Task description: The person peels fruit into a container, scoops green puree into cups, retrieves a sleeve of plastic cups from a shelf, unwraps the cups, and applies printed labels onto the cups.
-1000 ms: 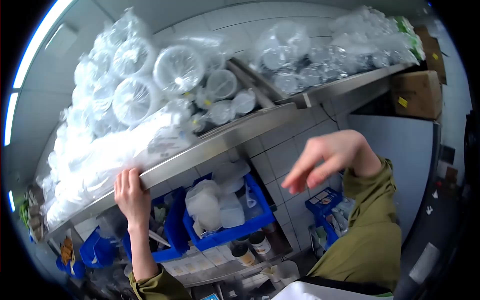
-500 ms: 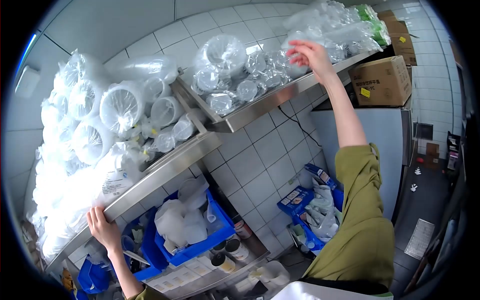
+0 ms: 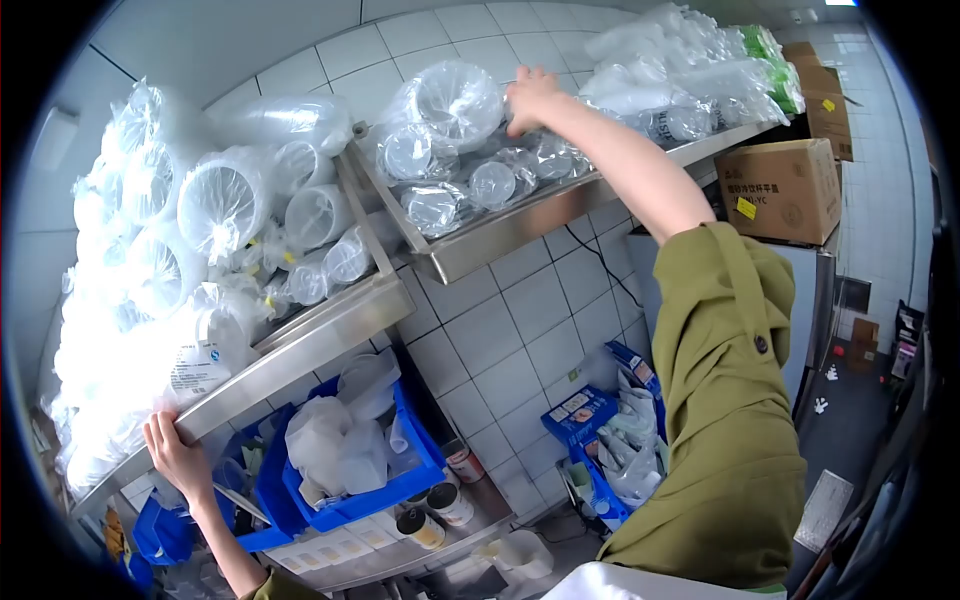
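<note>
My left hand (image 3: 178, 458) rests with its fingers hooked over the metal edge of the left shelf (image 3: 290, 355), below a printed plastic bag (image 3: 205, 350). Up on the right shelf (image 3: 530, 220), my right hand (image 3: 532, 98) reaches in among clear wrapped packs, its fingers apart and partly curled. Just left of it is a large round wrapped stack (image 3: 455, 100); smaller wrapped lids or cups (image 3: 492, 184) lie below. No object shows clearly between its fingers.
Blue bins (image 3: 375, 490) with plastic items hang under the left shelf. Cardboard boxes (image 3: 780, 190) stand at the right, above a grey cabinet. A blue box (image 3: 580, 415) and bagged items sit lower down. A cable hangs on the tiled wall.
My right hand has risen from in front of the wall to the right shelf, then moved left along it. My left hand stays on the shelf edge while the view has shifted.
</note>
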The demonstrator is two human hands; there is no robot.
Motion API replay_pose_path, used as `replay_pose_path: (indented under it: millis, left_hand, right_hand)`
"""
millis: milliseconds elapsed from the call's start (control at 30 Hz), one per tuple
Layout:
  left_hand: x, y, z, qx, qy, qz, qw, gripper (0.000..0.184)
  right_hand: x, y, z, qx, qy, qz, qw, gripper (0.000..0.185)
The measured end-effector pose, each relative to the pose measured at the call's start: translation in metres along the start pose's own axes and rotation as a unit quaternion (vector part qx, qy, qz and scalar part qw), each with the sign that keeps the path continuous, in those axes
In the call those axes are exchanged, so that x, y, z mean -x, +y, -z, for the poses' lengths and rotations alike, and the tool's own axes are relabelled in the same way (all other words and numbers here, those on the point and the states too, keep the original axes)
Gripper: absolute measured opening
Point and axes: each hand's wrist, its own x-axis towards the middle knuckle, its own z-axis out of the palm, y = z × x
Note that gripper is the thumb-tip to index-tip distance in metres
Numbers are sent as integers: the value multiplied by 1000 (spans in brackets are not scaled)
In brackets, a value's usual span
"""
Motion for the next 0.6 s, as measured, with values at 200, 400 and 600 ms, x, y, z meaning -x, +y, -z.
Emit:
replay_pose_path:
  millis: [200,400,600]
  left_hand:
    - [1,-4,2,-10,-30,4,1000,23]
    - [1,5,3,-5,-12,2,1000,25]
    - [0,0,1,-9,-8,-1,1000,20]
  right_hand:
    - [-74,48,-26,-322,116,-108,933,72]
    - [-49,38,-30,-313,176,-51,932,55]
    - [-66,53,24,-480,374,-236,758,36]
